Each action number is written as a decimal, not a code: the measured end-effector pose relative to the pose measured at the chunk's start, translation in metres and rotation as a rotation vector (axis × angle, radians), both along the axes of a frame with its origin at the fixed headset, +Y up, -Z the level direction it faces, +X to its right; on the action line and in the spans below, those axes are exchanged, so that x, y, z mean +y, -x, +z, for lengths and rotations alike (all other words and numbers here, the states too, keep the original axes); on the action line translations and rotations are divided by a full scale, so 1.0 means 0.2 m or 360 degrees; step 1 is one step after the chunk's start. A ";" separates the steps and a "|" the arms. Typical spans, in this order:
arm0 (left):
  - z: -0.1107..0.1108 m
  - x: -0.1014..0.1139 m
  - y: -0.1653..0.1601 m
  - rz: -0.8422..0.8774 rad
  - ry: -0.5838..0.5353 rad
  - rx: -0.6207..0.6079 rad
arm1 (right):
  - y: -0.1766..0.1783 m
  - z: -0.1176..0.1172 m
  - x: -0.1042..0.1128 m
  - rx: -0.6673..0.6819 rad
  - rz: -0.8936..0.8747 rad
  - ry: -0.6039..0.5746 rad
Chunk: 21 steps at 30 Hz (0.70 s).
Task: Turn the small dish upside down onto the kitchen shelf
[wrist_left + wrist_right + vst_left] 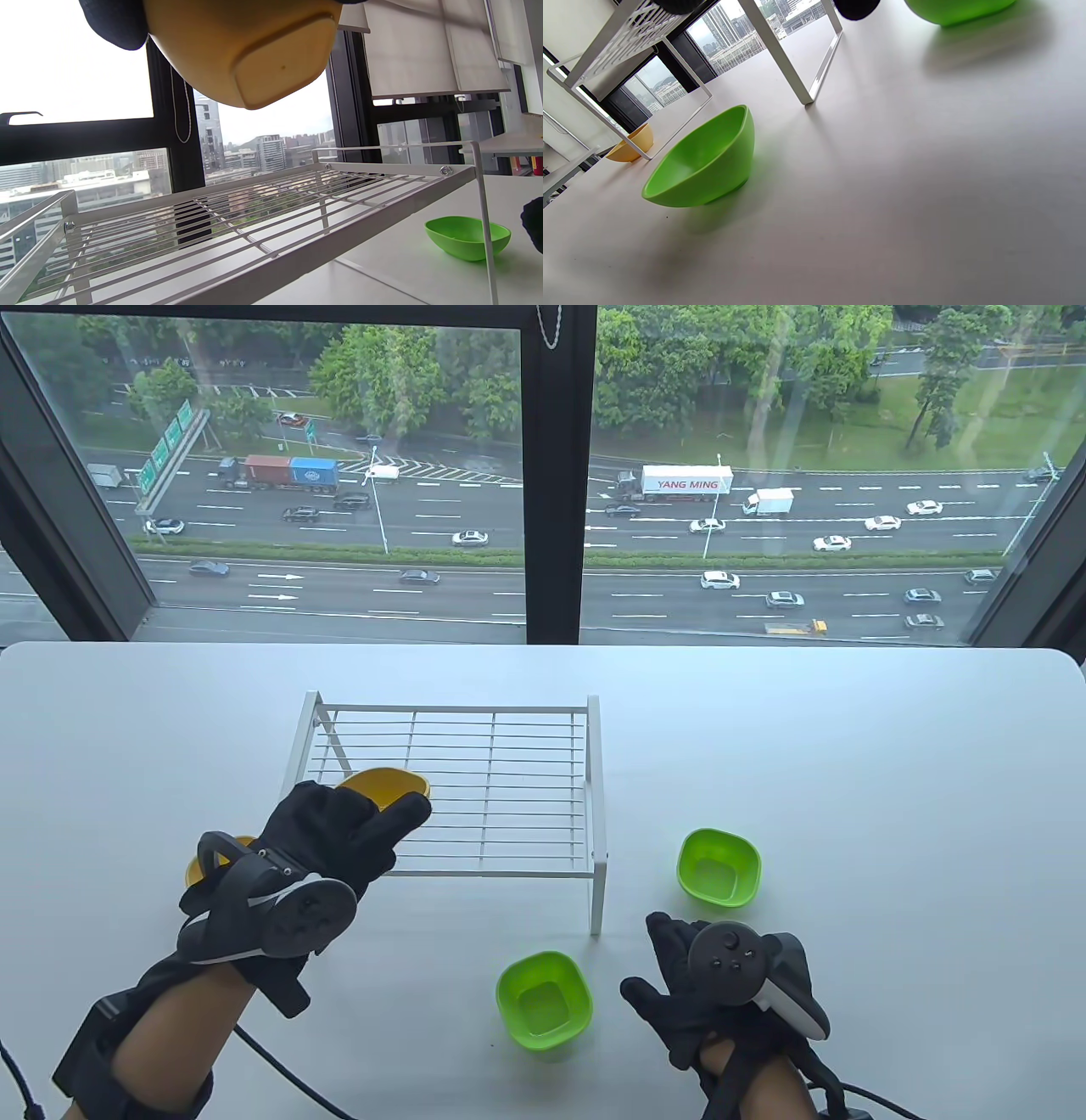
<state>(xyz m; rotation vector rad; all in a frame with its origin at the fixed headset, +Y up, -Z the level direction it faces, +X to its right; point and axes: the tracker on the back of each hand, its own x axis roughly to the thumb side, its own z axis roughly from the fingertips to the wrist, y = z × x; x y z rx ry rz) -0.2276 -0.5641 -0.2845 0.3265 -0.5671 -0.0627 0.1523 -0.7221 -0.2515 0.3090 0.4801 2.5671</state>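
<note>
My left hand point(373, 814) grips a yellow small dish point(386, 785) and holds it over the front-left part of the white wire kitchen shelf point(509, 780). In the left wrist view the dish point(254, 55) hangs tilted above the shelf's wires point(263, 207), clear of them, with its flat base showing. My right hand point(679, 976) rests open and empty on the table, between two green dishes.
A green dish point(543, 1001) sits at the front of the table and another point(719, 867) to the right of the shelf. A second yellow dish point(202, 865) stands on the table left of the shelf, mostly hidden by my left hand; it also shows in the right wrist view point(630, 148).
</note>
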 end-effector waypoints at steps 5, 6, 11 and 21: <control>-0.08 0.01 -0.03 -0.0051 0.0041 0.0142 | 0.00 0.00 0.00 0.0004 -0.0007 0.0002; -0.09 0.01 -0.04 -0.0063 0.0042 0.0163 | 0.00 0.00 0.00 0.0004 -0.0009 0.0003; -0.15 0.00 -0.07 -0.0129 0.0099 0.0225 | -0.01 0.00 0.00 0.0002 -0.0019 0.0004; -0.26 0.02 -0.10 -0.0101 0.0155 0.0370 | -0.02 -0.01 0.00 -0.0002 -0.0059 0.0002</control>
